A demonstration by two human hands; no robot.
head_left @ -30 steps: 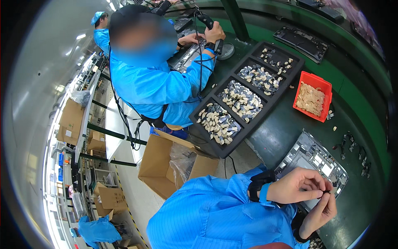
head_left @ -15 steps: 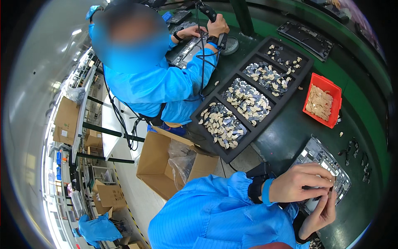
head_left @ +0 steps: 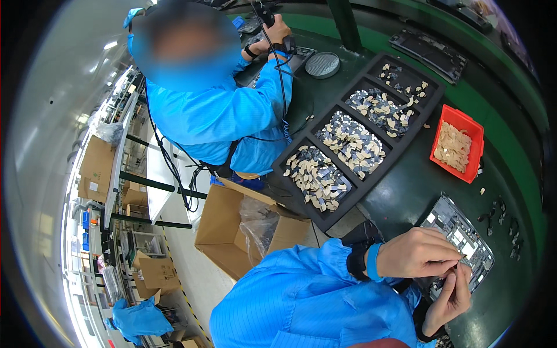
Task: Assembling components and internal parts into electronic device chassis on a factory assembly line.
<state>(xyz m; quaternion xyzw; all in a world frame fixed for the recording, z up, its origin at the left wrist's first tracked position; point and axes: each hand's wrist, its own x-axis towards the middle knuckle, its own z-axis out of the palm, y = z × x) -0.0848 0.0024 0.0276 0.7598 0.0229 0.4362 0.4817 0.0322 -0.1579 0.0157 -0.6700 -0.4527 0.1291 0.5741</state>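
My left hand (head_left: pixel 416 253), with a blue band at its wrist, is closed in a pinch above an opened electronic device (head_left: pixel 469 236) with exposed circuit boards. Opposite it, my right hand (head_left: pixel 450 297) also pinches, and the fingertips of both meet. A small dark piece (head_left: pixel 462 258) shows between them; its kind is too small to make out. The device lies on the dark green table (head_left: pixel 400 197), partly covered by my hands.
A black tray (head_left: pixel 360 197) with compartments holds many small dark-and-beige parts. Beyond stands a red bin (head_left: pixel 477 145) of beige pieces. Loose dark parts (head_left: pixel 515 238) lie right of the device. A co-worker in blue (head_left: pixel 203 122) grips a black tool; an open cardboard box (head_left: pixel 223 232) stands below.
My hands stay together over the device with small finger shifts, and more of its board shows. The co-worker's tool hand has moved left, uncovering a round grey dish.
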